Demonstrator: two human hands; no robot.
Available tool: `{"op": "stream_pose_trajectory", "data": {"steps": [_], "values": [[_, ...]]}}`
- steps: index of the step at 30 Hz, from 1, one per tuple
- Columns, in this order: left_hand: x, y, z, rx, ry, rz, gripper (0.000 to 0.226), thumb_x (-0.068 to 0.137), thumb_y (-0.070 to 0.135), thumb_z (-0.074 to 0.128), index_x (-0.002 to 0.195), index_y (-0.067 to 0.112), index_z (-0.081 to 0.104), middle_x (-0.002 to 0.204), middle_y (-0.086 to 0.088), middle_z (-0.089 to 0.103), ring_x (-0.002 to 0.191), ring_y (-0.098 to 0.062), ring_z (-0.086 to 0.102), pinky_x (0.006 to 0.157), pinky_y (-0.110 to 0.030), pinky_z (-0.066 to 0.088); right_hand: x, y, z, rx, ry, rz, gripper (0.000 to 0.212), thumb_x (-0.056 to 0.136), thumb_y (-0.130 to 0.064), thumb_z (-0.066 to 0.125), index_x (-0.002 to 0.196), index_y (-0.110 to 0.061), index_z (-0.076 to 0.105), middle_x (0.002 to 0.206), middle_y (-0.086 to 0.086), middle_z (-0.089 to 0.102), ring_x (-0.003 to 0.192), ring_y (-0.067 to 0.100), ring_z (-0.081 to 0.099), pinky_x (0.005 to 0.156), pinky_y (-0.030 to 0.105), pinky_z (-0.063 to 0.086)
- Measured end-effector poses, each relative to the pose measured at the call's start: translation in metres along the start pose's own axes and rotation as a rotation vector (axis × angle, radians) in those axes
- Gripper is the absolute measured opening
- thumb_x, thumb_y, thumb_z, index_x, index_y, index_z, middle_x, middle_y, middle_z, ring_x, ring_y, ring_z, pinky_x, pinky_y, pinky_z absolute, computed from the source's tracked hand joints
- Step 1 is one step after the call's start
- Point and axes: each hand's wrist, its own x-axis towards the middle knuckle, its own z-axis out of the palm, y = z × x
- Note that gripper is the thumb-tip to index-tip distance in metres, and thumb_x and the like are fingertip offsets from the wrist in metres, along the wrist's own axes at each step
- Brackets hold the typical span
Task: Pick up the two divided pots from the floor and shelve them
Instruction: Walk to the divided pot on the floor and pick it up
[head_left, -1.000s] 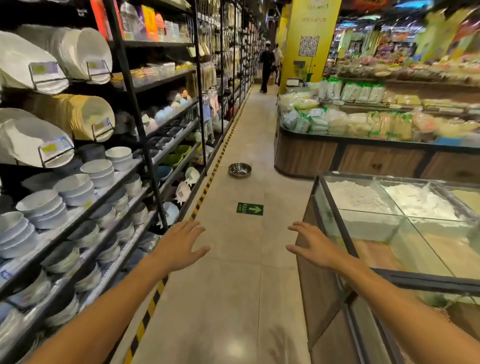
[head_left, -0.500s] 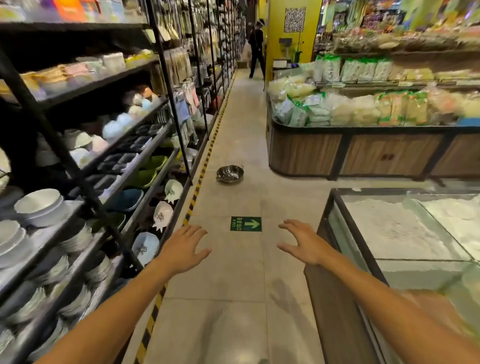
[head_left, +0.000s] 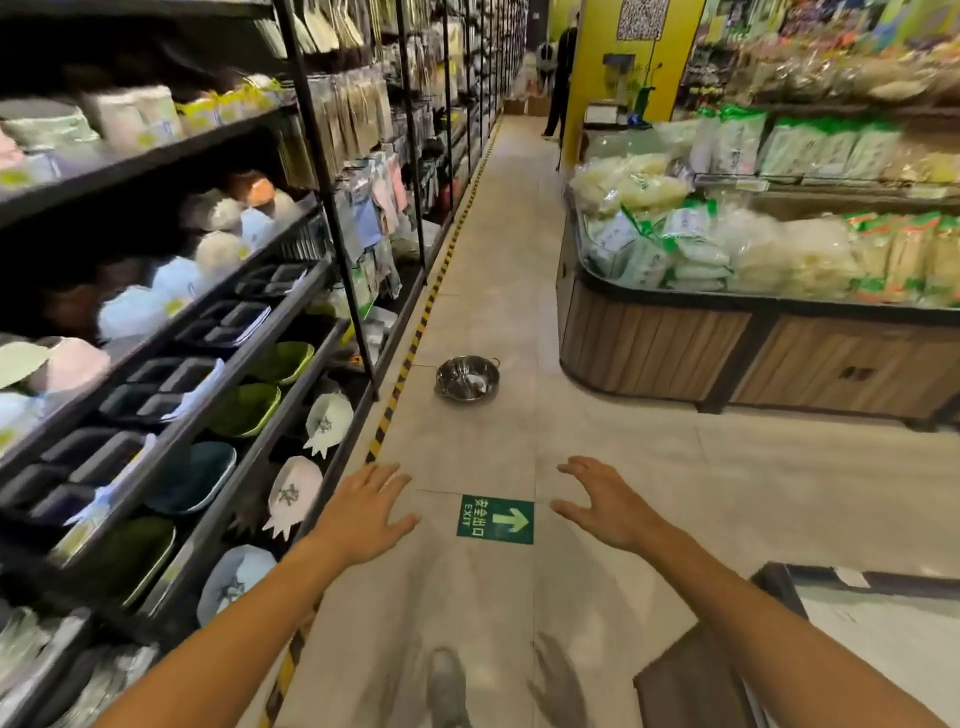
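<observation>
A shiny steel divided pot (head_left: 466, 378) sits on the tiled aisle floor ahead of me, just right of the yellow-black floor stripe; whether it is one pot or two nested I cannot tell. My left hand (head_left: 366, 512) and my right hand (head_left: 605, 506) are stretched out in front, palms down, fingers spread, holding nothing. Both hands hover well short of the pot, on either side of a green exit sticker (head_left: 495, 519) on the floor.
Black shelving (head_left: 249, 332) with bowls, trays and plates runs along the left. A wood-panelled display counter (head_left: 727, 353) piled with bagged food stands on the right, and a bin corner (head_left: 727, 649) is near right. A person (head_left: 561, 78) stands far down the aisle.
I have moved forward along the aisle; the pot is nearer and larger in view. The glass-topped bin has slid back to the lower right. Both hands stay open.
</observation>
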Motion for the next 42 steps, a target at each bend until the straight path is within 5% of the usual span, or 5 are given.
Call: {"op": "stream_pose_trajectory", "data": {"steps": [15, 27, 36, 39, 42], "values": [[0.427, -0.116, -0.012, -0.048, -0.136, -0.005, 0.07, 0.095, 0.062, 0.032, 0.152, 0.022, 0.026, 0.162, -0.003, 0.021, 0.149, -0.024, 0.017, 0.121, -0.037, 0.011, 0.394, 0.074, -0.082, 0.099, -0.087, 0.133, 0.068, 0.094, -0.051, 0.058, 0.152, -0.021, 0.038, 0.16, 0.002, 0.031, 0.146, 0.021, 0.027, 0.116, 0.025, 0.019], [0.719, -0.162, -0.016, -0.02, -0.258, -0.225, 0.07, 0.096, 0.062, 0.027, 0.153, 0.021, 0.022, 0.163, -0.001, 0.016, 0.15, -0.021, 0.012, 0.121, -0.036, 0.006, 0.756, 0.195, -0.161, -0.012, -0.23, -0.042, 0.068, 0.094, -0.056, 0.054, 0.15, -0.022, 0.04, 0.159, -0.001, 0.035, 0.146, 0.018, 0.03, 0.119, 0.032, 0.023], [0.865, -0.204, -0.005, -0.089, -0.288, -0.377, 0.084, 0.087, 0.068, 0.002, 0.155, 0.021, 0.018, 0.165, -0.004, 0.009, 0.151, -0.026, 0.006, 0.122, -0.04, 0.004, 0.971, 0.229, -0.173, -0.089, -0.354, -0.122, 0.062, 0.096, -0.051, 0.054, 0.148, -0.02, 0.043, 0.156, 0.001, 0.04, 0.143, 0.018, 0.036, 0.116, 0.028, 0.026], [0.911, -0.223, 0.022, -0.17, -0.264, -0.425, 0.111, 0.071, 0.073, -0.021, 0.15, 0.019, 0.034, 0.161, -0.008, 0.023, 0.15, -0.033, 0.016, 0.121, -0.046, 0.011, 1.033, 0.247, -0.157, -0.109, -0.389, -0.097, 0.061, 0.096, -0.051, 0.053, 0.149, -0.022, 0.041, 0.156, -0.002, 0.039, 0.142, 0.018, 0.036, 0.115, 0.028, 0.028], [0.95, -0.242, 0.046, -0.215, -0.264, -0.441, 0.101, 0.087, 0.066, -0.009, 0.126, 0.01, 0.065, 0.136, -0.016, 0.059, 0.128, -0.042, 0.052, 0.103, -0.056, 0.042, 1.087, 0.267, -0.137, -0.097, -0.436, -0.078, 0.062, 0.096, -0.05, 0.055, 0.149, -0.019, 0.042, 0.152, -0.001, 0.043, 0.137, 0.019, 0.042, 0.113, 0.031, 0.034]]}}
